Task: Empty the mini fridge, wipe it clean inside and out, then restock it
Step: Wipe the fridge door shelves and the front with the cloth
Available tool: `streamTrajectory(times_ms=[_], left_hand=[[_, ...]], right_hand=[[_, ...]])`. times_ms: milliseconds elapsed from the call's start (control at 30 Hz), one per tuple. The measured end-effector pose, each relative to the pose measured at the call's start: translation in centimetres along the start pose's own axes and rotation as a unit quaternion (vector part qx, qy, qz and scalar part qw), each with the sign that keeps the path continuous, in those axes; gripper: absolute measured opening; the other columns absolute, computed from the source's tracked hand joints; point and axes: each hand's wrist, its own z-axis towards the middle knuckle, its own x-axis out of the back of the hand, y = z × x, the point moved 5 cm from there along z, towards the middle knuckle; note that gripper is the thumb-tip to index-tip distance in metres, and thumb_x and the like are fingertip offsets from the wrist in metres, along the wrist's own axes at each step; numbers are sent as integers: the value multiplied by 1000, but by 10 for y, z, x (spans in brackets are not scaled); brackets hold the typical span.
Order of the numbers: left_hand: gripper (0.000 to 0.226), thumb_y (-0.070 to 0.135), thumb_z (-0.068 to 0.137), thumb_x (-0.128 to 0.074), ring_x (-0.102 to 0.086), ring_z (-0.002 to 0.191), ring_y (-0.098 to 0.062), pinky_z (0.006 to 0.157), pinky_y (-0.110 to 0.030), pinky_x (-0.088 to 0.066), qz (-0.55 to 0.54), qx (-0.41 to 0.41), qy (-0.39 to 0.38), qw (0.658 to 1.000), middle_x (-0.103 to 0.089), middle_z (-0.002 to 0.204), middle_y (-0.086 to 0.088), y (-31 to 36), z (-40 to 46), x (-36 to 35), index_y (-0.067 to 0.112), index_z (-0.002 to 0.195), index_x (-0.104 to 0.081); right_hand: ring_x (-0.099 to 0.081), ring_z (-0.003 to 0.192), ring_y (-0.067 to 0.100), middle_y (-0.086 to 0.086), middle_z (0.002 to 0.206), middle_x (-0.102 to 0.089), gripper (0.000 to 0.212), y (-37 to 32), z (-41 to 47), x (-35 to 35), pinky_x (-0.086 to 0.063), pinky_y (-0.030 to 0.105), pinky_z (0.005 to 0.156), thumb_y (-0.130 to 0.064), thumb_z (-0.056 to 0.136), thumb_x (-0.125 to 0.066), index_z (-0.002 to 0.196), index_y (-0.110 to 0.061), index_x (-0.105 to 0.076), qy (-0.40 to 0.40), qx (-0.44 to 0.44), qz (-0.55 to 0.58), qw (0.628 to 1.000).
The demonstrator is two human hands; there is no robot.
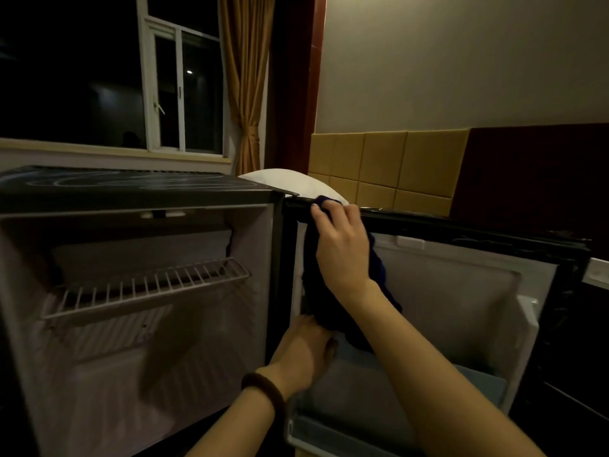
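Right hand point(342, 245) fingers clutching dark cloth point(333, 311) against open fridge door point(461, 291) top edge, 12 o'clock; left hand point(304, 349) at 6 o'clock gripping cloth's hanging end.

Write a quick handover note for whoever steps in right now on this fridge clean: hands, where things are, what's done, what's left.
Right hand presses a dark cloth over the top edge of the open fridge door, near the hinge.
Left hand touches the cloth's hanging lower end; whether it grips is hidden.
Mini fridge stands open and looks empty; only the wire shelf shows.
Done: emptying, it seems.
Left: finish wiping the door; other surfaces can't be judged; restock. No removed items are in view.
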Motion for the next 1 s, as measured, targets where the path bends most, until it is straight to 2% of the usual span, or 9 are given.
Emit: streamTrajectory(times_ms=[100, 333, 433, 500, 600, 667, 767, 900, 1000], left_hand=[[28, 15, 95, -40, -55, 99, -26, 78, -26, -38, -20, 3, -5, 1000, -63, 108, -13, -1, -1, 3, 7, 108, -63], [25, 20, 95, -42, -51, 103, -24, 85, -28, -38, -23, 7, -14, 1000, -61, 108, -10, -5, -1, -1, 9, 106, -62], [25, 18, 95, -44, -53, 100, -25, 80, -25, -35, -10, 19, -5, 1000, -62, 106, -13, -4, -2, 0, 3, 100, -64], [26, 19, 95, -43, -53, 103, -25, 82, -28, -37, -1, 17, -10, 1000, -62, 110, -12, -1, -1, 2, 7, 106, -63], [25, 22, 96, -40, -51, 107, -25, 81, -29, -37, 9, 23, -47, 999, -58, 116, -11, -3, 0, 3, 11, 111, -58], [25, 22, 95, -42, -50, 107, -24, 82, -28, -37, -5, 15, -37, 999, -59, 114, -10, -6, -2, 6, 13, 111, -59], [26, 20, 96, -42, -52, 105, -24, 82, -27, -39, -29, -5, -22, 999, -61, 110, -10, -7, -7, 6, 11, 108, -63], [22, 18, 95, -42, -52, 100, -24, 79, -27, -36, -37, -10, -3, 999, -60, 104, -10, -8, -6, 5, 7, 99, -61], [21, 15, 93, -43, -52, 99, -19, 82, -25, -37, -46, -15, 15, 999, -60, 105, -3, 0, -4, 5, 16, 104, -61]], right_hand=[[-57, 86, 29, 13, 105, -65, 39, -3, 5, 0, -52, 37, 65, -12, 86, -34, 106, -4, -67, -57, 63, -51, 995], [-50, 84, 28, 16, 111, -61, 31, 35, -26, 30, -50, 37, 66, -8, 89, -41, 111, -2, -63, -32, 73, -120, 990], [-55, 86, 29, 15, 113, -61, 35, 13, -14, 11, -51, 37, 68, -11, 88, -38, 111, -3, -63, -61, 87, -98, 990], [-57, 89, 29, 13, 115, -61, 37, -11, -4, -9, -50, 37, 69, -13, 86, -38, 111, -5, -64, -95, 116, -93, 984], [-59, 91, 28, 11, 116, -61, 32, -30, 6, -23, -50, 35, 69, -12, 80, -49, 107, -7, -66, -118, 149, -89, 978], [-59, 91, 29, 11, 115, -62, 30, -29, 5, -17, -51, 34, 68, -11, 76, -62, 106, -6, -67, -124, 172, -92, 973], [-58, 87, 30, 12, 112, -63, 28, -4, -5, 5, -49, 35, 64, -11, 78, -64, 106, -6, -67, -96, 130, -103, 982], [-51, 84, 31, 15, 112, -63, 32, 38, -37, 44, -49, 38, 64, -6, 89, -40, 110, -1, -64, -35, 65, -138, 988], [-48, 83, 31, 19, 110, -63, 36, 80, -56, 75, -49, 38, 67, 0, 85, -38, 110, 3, -64, 4, -4, -170, 985]])
